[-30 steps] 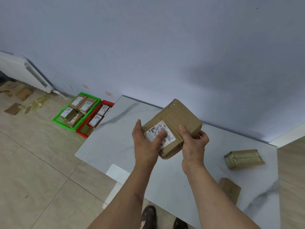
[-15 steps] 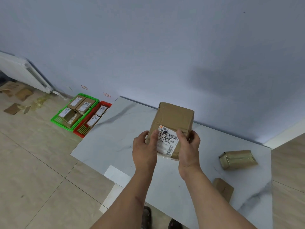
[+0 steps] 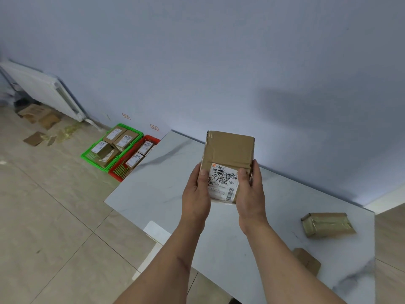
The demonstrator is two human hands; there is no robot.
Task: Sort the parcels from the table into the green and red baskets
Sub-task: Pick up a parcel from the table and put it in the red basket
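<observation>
Rectangular taped cardboard parcel [image 3: 228, 154], both hands' grip

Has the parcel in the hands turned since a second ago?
Yes. The parcel has turned from slanted to nearly square with its label facing the camera, judged against the table's back edge.

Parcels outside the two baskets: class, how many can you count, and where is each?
3. One parcel is held up in both hands, one taped parcel lies on the table at right, one flat parcel near its front edge. Arms may hide others.

Brown labelled parcel [image 3: 228, 154] held upright above table [image 3: 153, 194].
</observation>
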